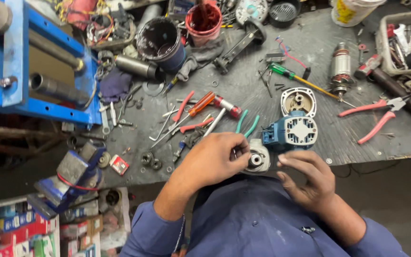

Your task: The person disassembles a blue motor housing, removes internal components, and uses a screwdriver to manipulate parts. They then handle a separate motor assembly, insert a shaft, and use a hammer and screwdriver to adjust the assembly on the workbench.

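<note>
My left hand (215,159) grips a small grey metal gear housing (259,159) at the workbench's near edge, fingers curled over its left side. My right hand (308,181) hovers just to its right, fingers apart, fingertips close to the housing. Right behind it lies a blue power-tool motor body (291,132) with a pale end face, and a round grey cover (298,101) lies beyond that. A motor armature (341,69) rests farther back on the right.
The dark workbench (348,143) holds red-handled pliers (374,119), screwdrivers (200,104), a green-handled screwdriver (288,74), teal-handled pliers (247,124), a dark can (160,43), a red cup (203,21) and a parts tray (405,43). A blue press frame (34,62) stands left.
</note>
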Available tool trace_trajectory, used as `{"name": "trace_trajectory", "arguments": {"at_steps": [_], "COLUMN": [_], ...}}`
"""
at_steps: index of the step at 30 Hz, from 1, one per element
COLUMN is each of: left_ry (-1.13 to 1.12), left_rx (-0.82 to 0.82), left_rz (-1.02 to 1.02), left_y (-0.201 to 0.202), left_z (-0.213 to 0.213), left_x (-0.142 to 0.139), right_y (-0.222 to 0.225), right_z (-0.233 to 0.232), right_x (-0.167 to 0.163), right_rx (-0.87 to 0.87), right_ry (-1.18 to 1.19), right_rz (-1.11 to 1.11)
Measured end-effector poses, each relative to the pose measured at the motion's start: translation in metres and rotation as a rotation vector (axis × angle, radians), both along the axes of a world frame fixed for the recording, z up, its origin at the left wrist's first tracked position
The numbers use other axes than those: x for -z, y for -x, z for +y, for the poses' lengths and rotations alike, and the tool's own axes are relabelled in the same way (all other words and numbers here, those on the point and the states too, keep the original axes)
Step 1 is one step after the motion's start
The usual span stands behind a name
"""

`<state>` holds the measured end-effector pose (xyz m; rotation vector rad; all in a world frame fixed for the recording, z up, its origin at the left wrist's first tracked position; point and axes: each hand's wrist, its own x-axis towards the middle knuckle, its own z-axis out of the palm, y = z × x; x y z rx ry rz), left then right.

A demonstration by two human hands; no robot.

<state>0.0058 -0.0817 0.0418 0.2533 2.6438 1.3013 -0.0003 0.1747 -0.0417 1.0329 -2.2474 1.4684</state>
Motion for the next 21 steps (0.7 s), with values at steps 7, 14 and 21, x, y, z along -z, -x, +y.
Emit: {"name": "trace_trajectory", "arguments": {"at_steps": [7, 14, 21], "left_ry": [-0.017, -0.253, -0.190], "left_rx": [-0.204, -0.299, -0.257], "left_rz": [0.087, 0.074, 0.274], "left_y": [-0.021, -0.045, -0.043], "left_z": [0.004, 0.012, 0.011], "left_x": [0.030, 0.061, 0.068], "right_y": [0.008, 0.001, -0.008], "right_z": [-0.022, -0.026, -0.035], "right_x": [-0.020, -0.019, -0.018], "right_rx": [-0.084, -0.032, 0.066], "right_ry": [-0.303, -0.368, -0.341], "right_rz": [-0.036, -0.114, -0.219]}}
